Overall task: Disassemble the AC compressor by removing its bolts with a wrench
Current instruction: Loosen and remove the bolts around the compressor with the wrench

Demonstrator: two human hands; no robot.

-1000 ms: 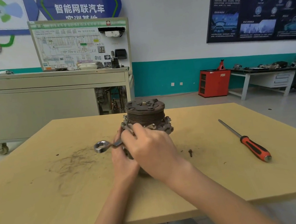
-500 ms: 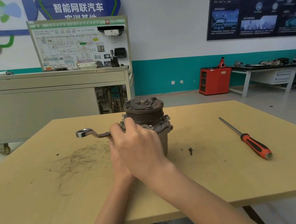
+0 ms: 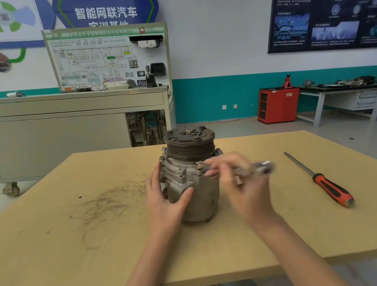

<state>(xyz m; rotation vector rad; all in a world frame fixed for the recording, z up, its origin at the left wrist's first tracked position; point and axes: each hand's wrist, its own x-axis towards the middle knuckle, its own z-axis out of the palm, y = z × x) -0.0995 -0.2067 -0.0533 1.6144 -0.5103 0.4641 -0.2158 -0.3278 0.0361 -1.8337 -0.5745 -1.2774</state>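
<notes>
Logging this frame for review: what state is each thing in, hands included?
AC compressor: upright on the table, pulley up.
Wrench: one end at a flange bolt, handle pointing right, blurred.
Left hand: grips the compressor body.
Right hand: holds the wrench.
Screwdriver: lying flat on the table, untouched.

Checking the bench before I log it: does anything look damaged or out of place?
Dark scribbly scuff marks mar the table left of the compressor. An orange-handled screwdriver lies loose at right, apart from it. Nothing looks spilled or broken.
</notes>
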